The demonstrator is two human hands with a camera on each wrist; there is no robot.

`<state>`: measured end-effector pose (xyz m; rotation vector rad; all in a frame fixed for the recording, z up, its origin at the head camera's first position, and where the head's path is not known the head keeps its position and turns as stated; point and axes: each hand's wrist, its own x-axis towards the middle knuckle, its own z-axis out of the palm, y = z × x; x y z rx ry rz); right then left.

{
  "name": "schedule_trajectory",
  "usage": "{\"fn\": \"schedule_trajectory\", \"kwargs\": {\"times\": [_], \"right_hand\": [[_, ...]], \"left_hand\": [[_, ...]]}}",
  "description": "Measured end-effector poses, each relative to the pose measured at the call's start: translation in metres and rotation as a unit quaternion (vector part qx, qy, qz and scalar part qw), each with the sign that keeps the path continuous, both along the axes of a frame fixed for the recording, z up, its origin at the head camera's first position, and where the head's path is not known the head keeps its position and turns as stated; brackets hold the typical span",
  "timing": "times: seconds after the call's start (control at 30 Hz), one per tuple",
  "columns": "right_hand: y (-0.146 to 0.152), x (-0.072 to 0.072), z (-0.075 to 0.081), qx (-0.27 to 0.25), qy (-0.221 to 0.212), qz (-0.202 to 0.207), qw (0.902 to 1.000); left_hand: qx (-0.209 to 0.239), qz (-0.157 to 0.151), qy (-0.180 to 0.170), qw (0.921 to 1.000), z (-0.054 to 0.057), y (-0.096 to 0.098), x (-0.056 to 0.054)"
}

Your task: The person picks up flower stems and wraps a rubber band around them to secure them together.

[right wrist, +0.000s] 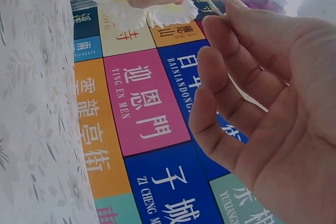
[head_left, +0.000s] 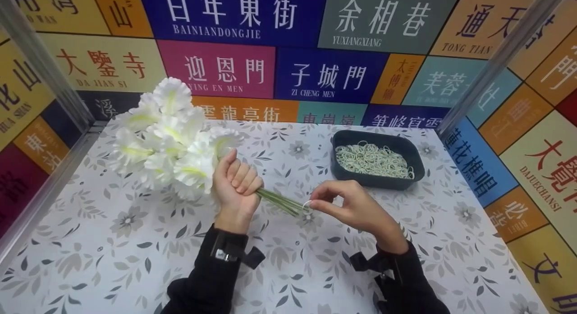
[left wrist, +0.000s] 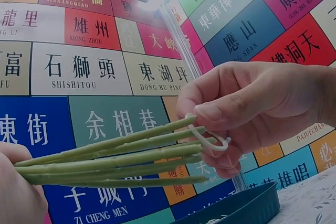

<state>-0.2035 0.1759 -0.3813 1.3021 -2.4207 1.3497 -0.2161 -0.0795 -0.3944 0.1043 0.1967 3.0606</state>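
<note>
My left hand [head_left: 238, 181] grips a bunch of white artificial flowers [head_left: 169, 138] by the stems, blooms toward the upper left. The green stems [left wrist: 121, 161] stick out past the fist, fanned slightly at their cut ends. Between thumb and forefinger my right hand [head_left: 356, 205] pinches a small whitish rubber band [left wrist: 214, 141] at those ends. In the left wrist view the band's loop overlaps some stem tips; whether it encircles any I cannot tell. The other fingers of that hand [right wrist: 226, 93] are loosely bent in the right wrist view.
A dark green-blue tub [head_left: 377, 181] full of pale rubber bands [head_left: 374, 159] stands at the back right, beyond the right hand. The table [head_left: 279, 269] has a white leaf-patterned cover. Panels [head_left: 216, 70] with coloured signs rise at the back and sides, with metal posts at the corners.
</note>
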Motion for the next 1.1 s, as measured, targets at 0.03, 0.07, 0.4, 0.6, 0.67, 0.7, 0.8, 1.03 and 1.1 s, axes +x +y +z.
{"fn": "schedule_trajectory", "kwargs": {"times": [0.03, 0.07, 0.4, 0.6, 0.67, 0.7, 0.8, 1.03, 1.1], "right_hand": [[-0.001, 0.0, 0.0, 0.001, 0.0, 0.0, 1.0], [-0.002, 0.001, -0.001, 0.001, 0.0, -0.001, 1.0], [-0.012, 0.005, -0.001, -0.013, 0.007, -0.005, 0.9999], [-0.017, 0.004, -0.003, -0.014, 0.02, -0.009, 0.9997], [-0.019, 0.004, -0.004, -0.013, 0.025, -0.014, 0.9995], [-0.019, 0.004, -0.005, -0.011, 0.027, -0.016, 0.9994], [-0.021, 0.005, -0.006, -0.01, 0.032, -0.023, 0.9992], [-0.025, 0.006, -0.009, -0.015, 0.035, -0.035, 0.9987], [-0.027, 0.006, -0.01, -0.018, 0.038, -0.033, 0.9986]], "left_hand": [[0.0, -0.001, 0.001, 1.0, 0.0, 0.0, 0.0], [0.001, -0.001, 0.002, 1.0, 0.0, 0.0, 0.001], [-0.007, -0.008, -0.002, 0.9999, 0.002, 0.004, 0.003], [-0.012, -0.014, 0.004, 0.9998, 0.002, 0.007, 0.004], [-0.01, -0.017, 0.006, 0.9998, 0.001, 0.009, 0.005], [-0.009, -0.019, 0.008, 0.9998, 0.002, 0.01, 0.005], [-0.008, -0.026, 0.01, 0.9996, 0.002, 0.014, 0.006], [-0.021, -0.043, 0.009, 0.9988, 0.001, 0.023, 0.009], [-0.024, -0.049, 0.007, 0.9985, 0.0, 0.026, 0.009]]}}
